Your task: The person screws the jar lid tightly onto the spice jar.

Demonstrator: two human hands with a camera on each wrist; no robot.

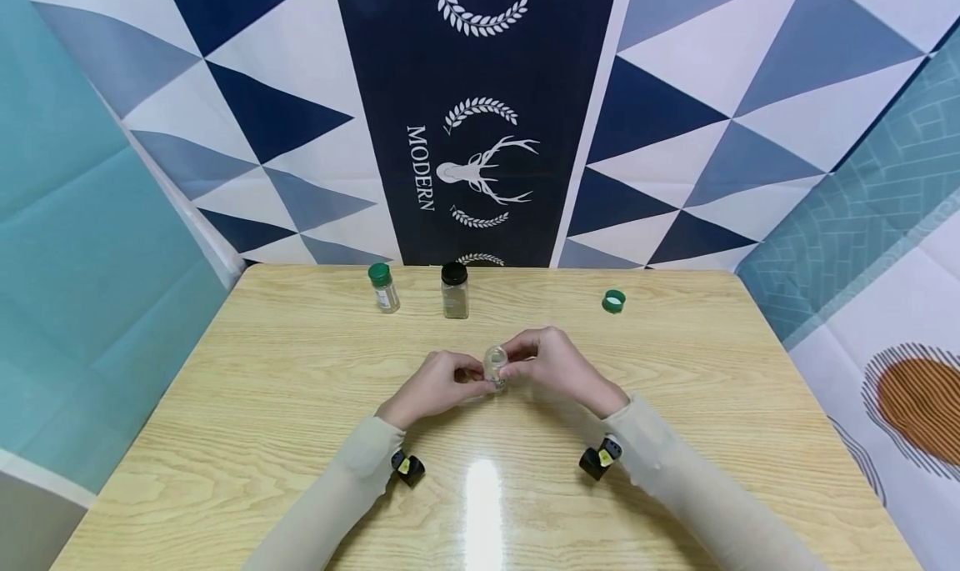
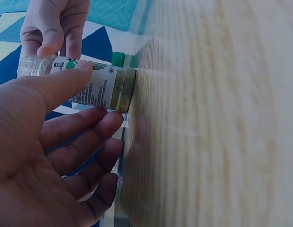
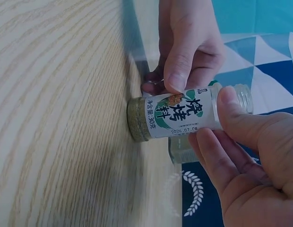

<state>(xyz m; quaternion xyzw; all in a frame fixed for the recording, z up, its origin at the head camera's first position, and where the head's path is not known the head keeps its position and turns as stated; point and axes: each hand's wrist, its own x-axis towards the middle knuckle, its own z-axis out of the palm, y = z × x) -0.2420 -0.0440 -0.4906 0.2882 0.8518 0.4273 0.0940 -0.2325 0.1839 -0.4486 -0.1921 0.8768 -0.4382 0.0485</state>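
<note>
A small clear seasoning jar [image 1: 495,363] stands uncapped on the table between both hands. Its white label [image 3: 172,113] has green leaf shapes and dark Chinese characters, and greenish-brown powder fills the bottom. My left hand [image 1: 442,383] holds the jar low, thumb on one side and fingertips on the other; its remaining fingers are loosely spread in the left wrist view. Up near the bare threaded neck [image 3: 245,98], my right hand [image 1: 555,363] pinches the glass between thumb and fingers. A green cap [image 1: 613,301] lies on the table to the right, its pale inside showing.
Toward the back edge of the wooden table [image 1: 300,404] stand a green-capped jar [image 1: 384,289] and a black-capped square jar [image 1: 454,291]. A patterned cloth with a deer print [image 1: 472,171] hangs behind. Light glares off the table's front.
</note>
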